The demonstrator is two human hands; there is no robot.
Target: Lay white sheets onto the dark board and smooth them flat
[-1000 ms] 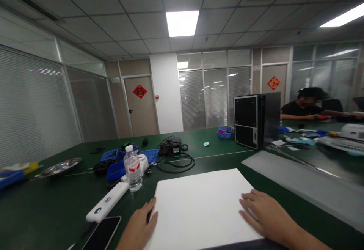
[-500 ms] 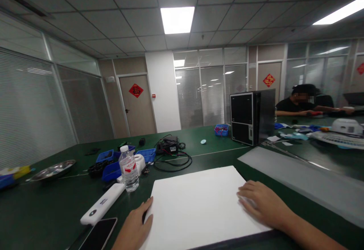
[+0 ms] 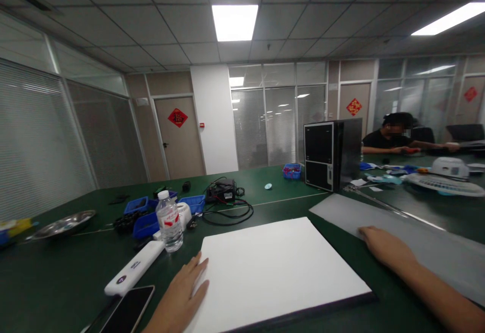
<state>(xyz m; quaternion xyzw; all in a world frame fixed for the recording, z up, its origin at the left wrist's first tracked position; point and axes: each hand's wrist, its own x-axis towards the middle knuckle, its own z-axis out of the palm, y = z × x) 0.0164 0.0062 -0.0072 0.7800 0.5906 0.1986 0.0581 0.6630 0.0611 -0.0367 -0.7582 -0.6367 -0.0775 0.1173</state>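
A large white board or sheet (image 3: pixel 265 272) lies on the green table in front of me. At its left edge, my left hand (image 3: pixel 185 287) rests with the fingers apart, touching the edge. My right hand (image 3: pixel 384 244) is off the board to the right, over the near edge of a grey translucent sheet (image 3: pixel 424 242); its fingers point left and look close together, and what they hold, if anything, is hidden.
Left of the board are a water bottle (image 3: pixel 170 222), a white device (image 3: pixel 134 268), a phone (image 3: pixel 129 310), blue trays (image 3: pixel 146 226) and a metal dish (image 3: pixel 64 224). Behind are black cables (image 3: pixel 231 214) and a computer case (image 3: pixel 331 155). A person (image 3: pixel 394 133) sits far right.
My right hand has left the board's right side and moved right to the grey sheet. My left hand stays at the board's left edge. The view has shifted slightly.
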